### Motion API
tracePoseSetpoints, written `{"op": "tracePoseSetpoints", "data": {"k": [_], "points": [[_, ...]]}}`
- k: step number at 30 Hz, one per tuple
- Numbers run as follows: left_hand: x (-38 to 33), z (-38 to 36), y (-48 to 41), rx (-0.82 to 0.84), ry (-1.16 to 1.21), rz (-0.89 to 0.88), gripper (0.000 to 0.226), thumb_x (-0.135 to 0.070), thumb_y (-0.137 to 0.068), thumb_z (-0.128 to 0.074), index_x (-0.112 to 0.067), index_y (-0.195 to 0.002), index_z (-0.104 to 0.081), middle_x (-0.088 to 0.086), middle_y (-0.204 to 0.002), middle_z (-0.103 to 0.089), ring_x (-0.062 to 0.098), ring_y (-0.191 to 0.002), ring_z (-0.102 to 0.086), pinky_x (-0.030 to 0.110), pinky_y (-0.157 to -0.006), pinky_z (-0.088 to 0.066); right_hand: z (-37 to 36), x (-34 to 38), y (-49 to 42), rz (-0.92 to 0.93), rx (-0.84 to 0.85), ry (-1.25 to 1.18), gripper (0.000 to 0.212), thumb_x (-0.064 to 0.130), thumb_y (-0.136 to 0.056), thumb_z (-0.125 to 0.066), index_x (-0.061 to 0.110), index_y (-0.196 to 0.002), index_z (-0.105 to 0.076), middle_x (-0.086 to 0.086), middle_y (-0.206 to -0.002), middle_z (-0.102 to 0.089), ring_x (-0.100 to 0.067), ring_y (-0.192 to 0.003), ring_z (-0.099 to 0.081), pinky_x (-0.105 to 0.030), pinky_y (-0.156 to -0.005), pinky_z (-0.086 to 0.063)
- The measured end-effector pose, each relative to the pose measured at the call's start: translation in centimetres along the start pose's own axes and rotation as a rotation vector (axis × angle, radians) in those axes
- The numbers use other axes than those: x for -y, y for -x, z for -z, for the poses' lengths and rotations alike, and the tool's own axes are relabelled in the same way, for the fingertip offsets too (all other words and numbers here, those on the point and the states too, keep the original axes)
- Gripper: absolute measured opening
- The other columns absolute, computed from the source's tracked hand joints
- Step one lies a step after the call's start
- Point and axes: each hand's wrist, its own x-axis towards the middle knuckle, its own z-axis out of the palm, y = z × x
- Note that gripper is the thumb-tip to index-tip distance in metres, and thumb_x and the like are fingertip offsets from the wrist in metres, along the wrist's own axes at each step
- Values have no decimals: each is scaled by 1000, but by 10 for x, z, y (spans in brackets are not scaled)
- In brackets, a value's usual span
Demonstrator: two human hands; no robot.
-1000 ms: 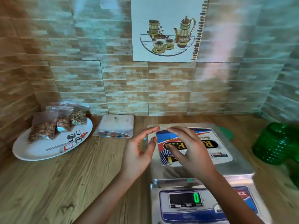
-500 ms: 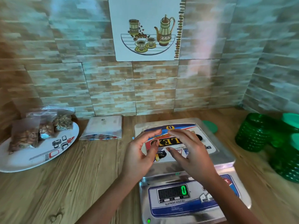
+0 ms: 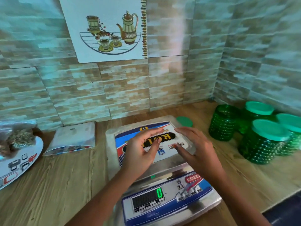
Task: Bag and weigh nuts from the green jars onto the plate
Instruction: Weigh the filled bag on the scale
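Note:
My left hand (image 3: 141, 152) and my right hand (image 3: 195, 150) hover close together over the steel pan (image 3: 110, 144) of an electronic scale, fingers spread and nearly straight. I see nothing plainly held between them. The scale's display (image 3: 158, 192) reads 0. At the right stand green jars: one without a lid (image 3: 223, 123) and three with teal lids (image 3: 260, 142). A loose teal lid (image 3: 184, 121) lies behind the scale. At the left edge a white plate (image 3: 19, 167) carries clear bags of nuts (image 3: 17, 139).
A white packet (image 3: 73, 139) lies against the tiled wall between the plate and the scale. The wooden counter ends at a corner of walls behind the jars, and its front edge drops off at the lower right.
The view has swung to the right: the plate has slid to the left edge and more green jars have come into sight. Both hands stay over the scale pan, slightly further apart.

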Motion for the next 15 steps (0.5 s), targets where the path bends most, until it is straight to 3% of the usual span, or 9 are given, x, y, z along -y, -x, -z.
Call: {"op": "tracePoseSetpoints", "data": {"k": [5,7,10,13,15], "points": [[8,-42,-30,43,-43,-58,29,-9,-88,-60,-27,-110,-64,-17,-112,-65,-7,-103,-59,10,-81,-47,21,-49,-8,-33,18,14,45,40,-83,-61,24,-125,-56,10,-122,-55,-7,-112,-51,-22,-93,-40],[14,-61,-47,87,-79,-45,28,-10,-88,-60,-24,-112,-65,-18,-112,-65,-9,-96,-60,8,-74,-47,31,-71,-14,-25,30,19,47,45,-82,-54,24,-124,-57,11,-120,-56,-7,-112,-52,-18,-95,-38],[20,-95,-80,176,-191,-14,26,-25,-86,-61,-32,-112,-63,-15,-110,-65,-9,-88,-61,13,-78,-48,54,-109,-24,-36,64,34,46,39,-81,-60,23,-123,-58,9,-121,-57,-4,-114,-49,-8,-97,-31],[27,-128,-120,311,-408,40,44,-49,-78,-55,-33,-119,-61,-5,-110,-68,13,-87,-67,26,-81,-50,77,-144,-32,-49,94,44,44,31,-80,-68,23,-122,-59,10,-122,-56,-5,-116,-48,-11,-98,-32],[38,-150,-150,449,-583,131,45,-43,-84,-59,-29,-126,-56,-1,-116,-65,22,-93,-66,23,-76,-47,91,-163,-36,-50,131,50,44,28,-80,-72,26,-122,-59,12,-122,-54,-4,-117,-47,-14,-99,-33]]}}
